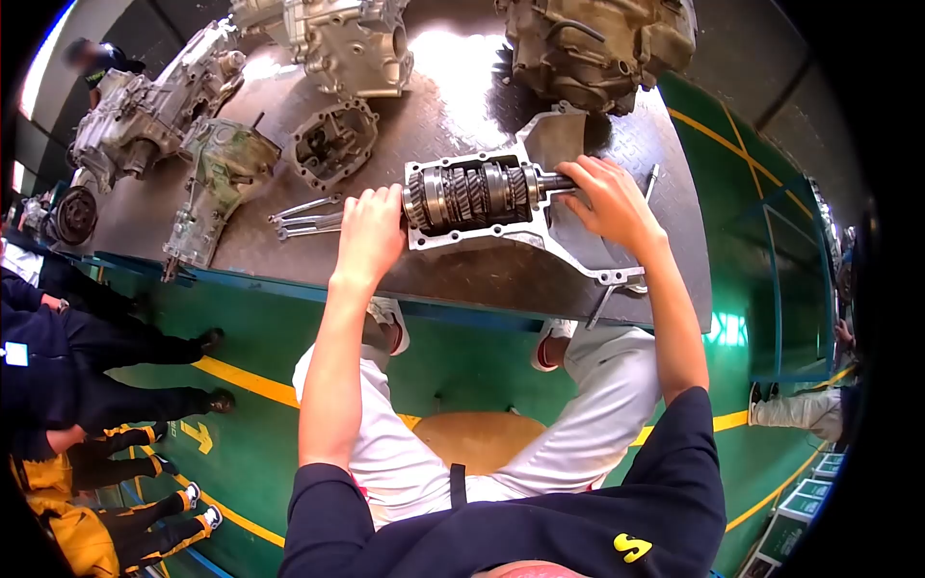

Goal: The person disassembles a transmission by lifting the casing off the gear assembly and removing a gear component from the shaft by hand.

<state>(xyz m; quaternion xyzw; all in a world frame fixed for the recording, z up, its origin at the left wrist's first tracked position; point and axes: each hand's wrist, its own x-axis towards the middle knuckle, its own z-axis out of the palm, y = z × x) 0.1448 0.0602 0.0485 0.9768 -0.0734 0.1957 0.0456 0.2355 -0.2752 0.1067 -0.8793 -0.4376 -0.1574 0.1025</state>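
An open gearbox housing [565, 252] lies on the metal-topped table, with a gear shaft assembly [469, 196] set in its cavity. At the assembly's left end, my left hand [371, 231] has its fingers pressed together against the end gear and housing edge. My right hand [609, 200] closes its fingers and thumb round the thin shaft end [556, 182] that sticks out on the right. Left of my left hand lie several wrenches [310, 223]. A long tool [653, 183] lies partly behind my right hand.
Castings crowd the table's [255, 207] far side: a large housing [578, 53], a silver one [352, 48], a greenish one [220, 164] and a small cover [332, 143]. A stool [482, 438] stands between my legs. People [106, 337] stand at the left.
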